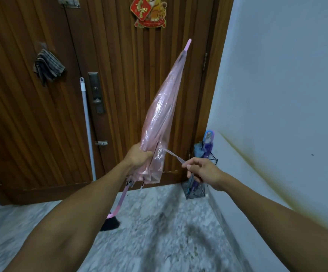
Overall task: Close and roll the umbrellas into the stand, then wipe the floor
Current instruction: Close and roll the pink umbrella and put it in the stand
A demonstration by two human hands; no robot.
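Fingers of the left hand [139, 156] were clamped round the gathered canopy of the pink umbrella [159, 118], held tip-up at frame centre; those of the right hand [202, 171] pinched its tie strap [174, 155], pulled out to the right. Rolling looked to be the step in hand; next the strap would need winding round and fastening. One pink umbrella was held; the stand [195, 190], lower right by the door [41, 114], held at least one purple umbrella [207, 144]. One mop handle [86, 122] leaned at left above the floor [159, 222].

head cam | faces forward-down | close over hands [139, 157] | door [120, 75] near ahead
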